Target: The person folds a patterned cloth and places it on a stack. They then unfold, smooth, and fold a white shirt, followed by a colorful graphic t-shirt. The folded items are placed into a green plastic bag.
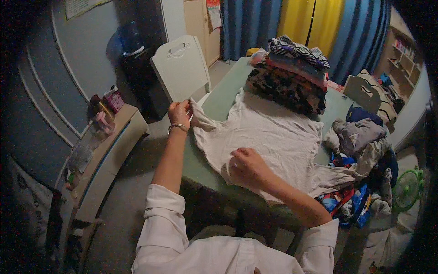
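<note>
A pale long-sleeved shirt (270, 133) lies spread over the green tabletop (222, 82), creased, with its near edge hanging over the table's front. My left hand (179, 111) pinches the end of the sleeve at the left and holds it slightly raised. A bracelet circles that wrist. Over the shirt's near part is my right hand (248, 167), blurred, its fingers curled; whether it grips any cloth cannot be made out. The other sleeve (337, 176) stretches right onto a heap of loose clothes (359, 137).
A stack of folded clothes (287, 78) stands at the table's far side. Beyond the left edge is a white chair (181, 65); another chair (362, 92) stands at the right. A green fan (407, 190) is at the right, a low cabinet (113, 154) along the left wall.
</note>
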A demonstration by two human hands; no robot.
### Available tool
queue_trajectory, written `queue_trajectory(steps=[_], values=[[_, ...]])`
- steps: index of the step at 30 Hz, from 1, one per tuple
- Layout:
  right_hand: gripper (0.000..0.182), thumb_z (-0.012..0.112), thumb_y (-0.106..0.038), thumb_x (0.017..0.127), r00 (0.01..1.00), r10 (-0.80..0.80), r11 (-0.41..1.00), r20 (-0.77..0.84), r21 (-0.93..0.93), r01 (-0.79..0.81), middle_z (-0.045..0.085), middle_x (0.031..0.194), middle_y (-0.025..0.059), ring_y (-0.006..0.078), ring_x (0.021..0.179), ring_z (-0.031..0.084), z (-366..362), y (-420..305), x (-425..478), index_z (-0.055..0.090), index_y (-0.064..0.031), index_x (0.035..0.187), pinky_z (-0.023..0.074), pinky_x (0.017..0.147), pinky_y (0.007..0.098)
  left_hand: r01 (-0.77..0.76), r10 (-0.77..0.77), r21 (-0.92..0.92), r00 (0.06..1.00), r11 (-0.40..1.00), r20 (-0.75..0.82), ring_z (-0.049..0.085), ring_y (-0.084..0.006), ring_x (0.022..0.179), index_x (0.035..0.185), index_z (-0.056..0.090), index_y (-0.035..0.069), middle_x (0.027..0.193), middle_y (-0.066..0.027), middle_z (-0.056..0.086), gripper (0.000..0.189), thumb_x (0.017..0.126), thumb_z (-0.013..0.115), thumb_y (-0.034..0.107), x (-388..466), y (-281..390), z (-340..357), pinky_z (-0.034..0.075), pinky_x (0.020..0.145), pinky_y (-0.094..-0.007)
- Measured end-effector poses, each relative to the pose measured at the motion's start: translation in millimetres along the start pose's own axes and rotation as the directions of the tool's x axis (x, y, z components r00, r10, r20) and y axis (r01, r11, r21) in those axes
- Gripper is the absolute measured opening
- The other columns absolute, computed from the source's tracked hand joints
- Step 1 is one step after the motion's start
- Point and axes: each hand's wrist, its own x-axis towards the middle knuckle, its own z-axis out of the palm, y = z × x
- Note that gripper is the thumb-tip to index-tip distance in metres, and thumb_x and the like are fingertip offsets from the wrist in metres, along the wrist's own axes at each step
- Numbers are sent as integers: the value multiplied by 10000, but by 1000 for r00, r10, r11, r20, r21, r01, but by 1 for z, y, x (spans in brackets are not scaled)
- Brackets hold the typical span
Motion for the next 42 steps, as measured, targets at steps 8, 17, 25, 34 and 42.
queue_trajectory(steps=[8,17,25,34,42], values=[[264,612,-232,741,981,43,961,191,-278,12,529,1021,90,293,991,492,14,-35,-1,534,-104,958,389,809,436,36,-37,253,999,967,2,506,-180,626,603,565,-13,661,-104,551,134,696,621,65,32,-16,-53,421,569,-298],[266,600,-204,716,984,-152,946,96,-274,172,525,944,94,273,936,492,30,-58,-10,536,-64,933,388,778,402,135,-265,803,964,580,29,544,-219,1025,987,632,-58,1070,-135,615,606,713,648,482,80,-39,-84,404,861,-302],[64,558,-92,753,998,-28,1000,-54,6,28,571,769,111,253,697,542,26,-29,-7,563,-35,782,419,602,332,39,-347,611,851,791,394,534,-152,963,1176,561,32,1113,-36,591,391,828,596,208,45,-18,-47,395,848,-278],[152,535,-133,829,726,674,349,138,806,-478,541,746,3,99,699,474,3,-21,-3,579,12,824,388,625,245,-76,-162,601,929,796,332,545,-207,1041,1405,240,54,1217,-121,532,756,776,655,118,26,-16,-28,432,867,-282],[137,517,-81,832,765,628,409,143,776,-481,575,818,34,109,755,511,5,-14,0,573,17,909,423,688,259,-212,200,668,975,713,96,610,-221,838,1212,506,26,1049,-158,605,559,668,628,-20,69,-45,-30,501,706,-308]])
